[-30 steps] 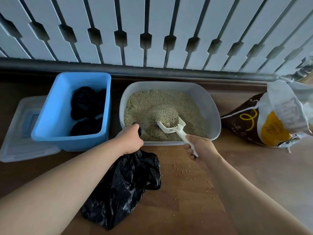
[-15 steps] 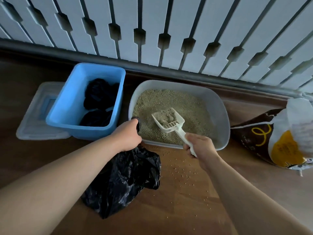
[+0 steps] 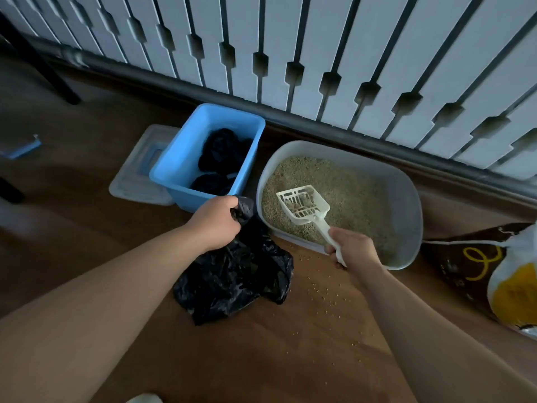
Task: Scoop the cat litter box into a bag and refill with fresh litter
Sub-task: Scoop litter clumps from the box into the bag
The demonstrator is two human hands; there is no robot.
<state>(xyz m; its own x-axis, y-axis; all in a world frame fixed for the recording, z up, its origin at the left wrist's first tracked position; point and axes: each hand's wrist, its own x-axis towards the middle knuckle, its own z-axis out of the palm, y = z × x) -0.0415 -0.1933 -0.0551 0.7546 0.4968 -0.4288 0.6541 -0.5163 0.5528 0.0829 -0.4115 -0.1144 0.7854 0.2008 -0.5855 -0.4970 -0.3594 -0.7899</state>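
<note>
The right hand (image 3: pixel 350 248) grips the white slotted scoop (image 3: pixel 303 203) over the grey litter box (image 3: pixel 406 199) — a few brownish clumps sit in it. The left hand (image 3: pixel 216 222) clutches the crumpled black bag (image 3: pixel 232 274) on the floor beside the box.

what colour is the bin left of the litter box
Light blue: the bin shows best in the head view, with black bags inside.

We note dim, cool light, brightest on the white slats (image 3: pixel 244 53), floor (image 3: pixel 290 359) shadowed at left, edges bowed and soft.
</note>
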